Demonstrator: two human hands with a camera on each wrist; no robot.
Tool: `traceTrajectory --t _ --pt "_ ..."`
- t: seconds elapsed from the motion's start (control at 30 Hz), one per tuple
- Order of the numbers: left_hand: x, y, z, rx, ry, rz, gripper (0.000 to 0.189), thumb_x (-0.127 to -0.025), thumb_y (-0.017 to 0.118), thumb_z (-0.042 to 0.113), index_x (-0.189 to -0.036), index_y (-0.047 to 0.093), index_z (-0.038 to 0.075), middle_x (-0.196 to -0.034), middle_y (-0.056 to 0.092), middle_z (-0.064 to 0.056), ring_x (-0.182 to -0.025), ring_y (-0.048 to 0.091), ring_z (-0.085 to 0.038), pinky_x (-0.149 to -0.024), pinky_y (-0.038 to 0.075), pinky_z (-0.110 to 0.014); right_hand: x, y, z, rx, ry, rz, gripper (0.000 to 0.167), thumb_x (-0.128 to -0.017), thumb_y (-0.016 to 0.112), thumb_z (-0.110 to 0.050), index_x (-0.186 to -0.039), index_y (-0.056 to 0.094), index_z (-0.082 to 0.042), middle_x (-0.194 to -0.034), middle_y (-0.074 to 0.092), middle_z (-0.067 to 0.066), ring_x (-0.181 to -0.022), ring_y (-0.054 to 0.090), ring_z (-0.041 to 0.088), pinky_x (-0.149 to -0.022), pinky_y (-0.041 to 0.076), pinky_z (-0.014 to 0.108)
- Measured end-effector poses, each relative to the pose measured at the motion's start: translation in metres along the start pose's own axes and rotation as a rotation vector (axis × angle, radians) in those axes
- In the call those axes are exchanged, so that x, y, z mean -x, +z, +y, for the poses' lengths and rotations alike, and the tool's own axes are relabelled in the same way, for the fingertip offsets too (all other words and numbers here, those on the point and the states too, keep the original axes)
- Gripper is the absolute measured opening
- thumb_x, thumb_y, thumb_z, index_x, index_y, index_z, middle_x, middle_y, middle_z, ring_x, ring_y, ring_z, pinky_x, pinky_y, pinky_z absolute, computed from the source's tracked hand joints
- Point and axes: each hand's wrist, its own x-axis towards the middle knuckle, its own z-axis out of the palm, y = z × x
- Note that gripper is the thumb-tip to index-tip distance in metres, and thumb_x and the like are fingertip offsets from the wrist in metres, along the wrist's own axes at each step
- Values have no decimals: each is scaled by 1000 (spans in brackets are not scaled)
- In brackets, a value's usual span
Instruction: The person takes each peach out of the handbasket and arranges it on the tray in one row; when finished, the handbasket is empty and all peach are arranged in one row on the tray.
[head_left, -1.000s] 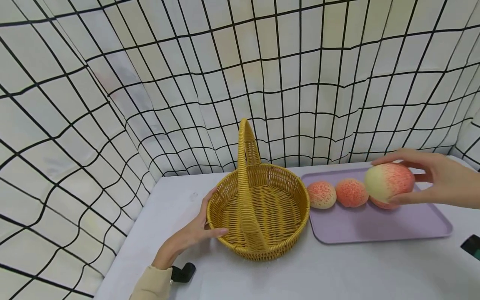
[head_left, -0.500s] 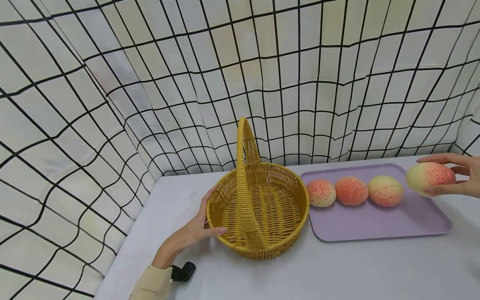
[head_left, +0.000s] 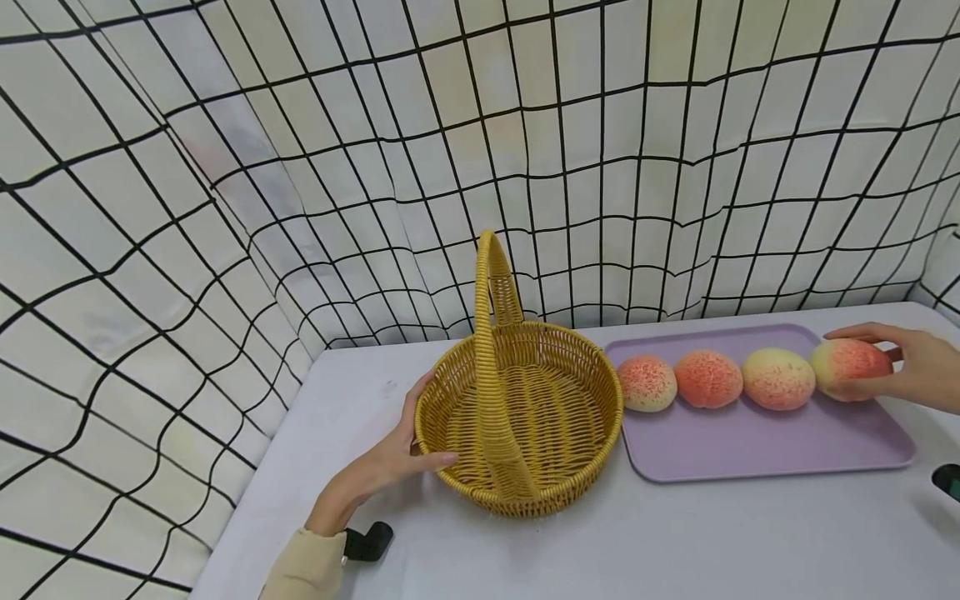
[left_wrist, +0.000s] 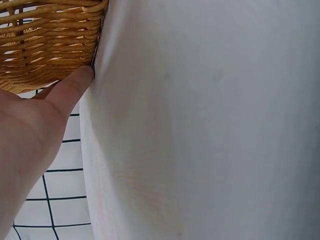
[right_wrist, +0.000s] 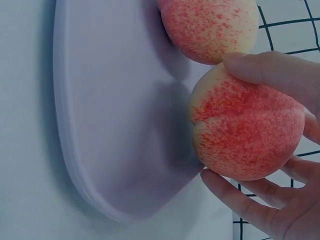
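A yellow woven basket [head_left: 551, 417] with a tall arched handle stands on the white table. My left hand [head_left: 393, 454] holds its left side, thumb at the front and fingers along the outer wall; the left wrist view shows the weave [left_wrist: 50, 50] right at a fingertip. Over the right end of the purple tray [head_left: 750, 450], my right hand [head_left: 915, 367] grips a red and pale yellow peach [right_wrist: 250, 127] between thumb and fingers. A peach [head_left: 778, 379] lies beside the held one, followed leftward by a redder peach [head_left: 708, 379] and a speckled peach [head_left: 647, 383].
The tray's left end lies close to the basket's right rim. White cloth walls with black netting [head_left: 525, 167] rise behind and to the left of the table [head_left: 637, 542]. A black wrist device [head_left: 367, 542] sits below my left wrist.
My right hand has carried the held peach rightward, then lowered it beside the others at the row's right end. The peach it had partly covered now shows. My left hand stays on the basket.
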Motion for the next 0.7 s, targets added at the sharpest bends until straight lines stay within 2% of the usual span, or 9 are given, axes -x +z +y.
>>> traceTrajectory --t 0.07,0.2,0.23,0.27,0.4,0.47,0.5,0.63,0.7 --pt "0 0 0 -4 -2 2 121 -90 81 33 -166 -13 29 -172 -6 -21 -155 13 -50 -121 16 -66 0 0 -3 -4 3 -6 70 -74 97 -29 -127 60 -1 -122 61 37 -86 54 7 -64 44 23" --pt "1 0 0 -10 -7 4 121 -90 81 33 -166 -13 29 -172 -6 -21 -155 12 -50 -121 16 -66 0 -2 -7 -1 16 -43 74 -78 94 -28 -132 55 5 -122 59 39 -90 59 32 -62 44 25" --pt "1 1 0 -11 -7 5 121 -90 81 33 -166 -13 30 -172 -5 -21 -155 13 -50 -121 16 -66 0 -3 -8 -3 20 -49 72 -78 93 -28 -132 56 2 -121 60 38 -90 59 33 -63 44 25" --pt "1 1 0 -14 -7 6 121 -90 81 33 -166 -13 30 -172 -5 -22 -155 13 -50 -121 17 -66 0 -3 -7 -6 19 -43 64 -78 93 -29 -129 62 -10 -119 62 35 -89 59 27 -63 44 25" --pt "0 1 0 -23 -4 9 121 -89 80 35 -166 -13 29 -172 -5 -22 -155 13 -51 -120 17 -67 -1 -3 -8 2 12 -30 60 -76 94 -31 -125 64 -12 -113 66 30 -85 57 16 -62 44 25" --pt "0 1 -1 -27 0 10 121 -89 80 35 -166 -13 29 -172 -6 -22 -155 13 -51 -120 17 -68 -2 -3 -11 34 14 -43 67 -76 94 -34 -129 64 -6 -110 67 29 -84 58 19 -63 44 28" --pt "0 1 -1 -28 3 10 121 -89 80 36 -166 -13 29 -172 -7 -22 -155 12 -51 -120 17 -68 -3 -4 -13 52 13 -54 77 -76 94 -35 -132 59 5 -110 67 31 -84 59 23 -63 45 29" --pt "0 1 -1 -30 13 14 121 -89 80 35 -167 -13 26 -172 -8 -21 -155 11 -52 -120 16 -70 -6 -2 -20 99 0 -80 81 -75 94 -34 -132 58 11 -108 65 33 -84 59 31 -67 48 34" --pt "0 1 -1 -33 15 17 121 -89 80 35 -167 -13 25 -172 -9 -21 -155 10 -52 -120 16 -70 -5 0 -21 99 -14 -88 81 -75 95 -31 -131 56 14 -112 63 38 -88 60 38 -72 53 42"
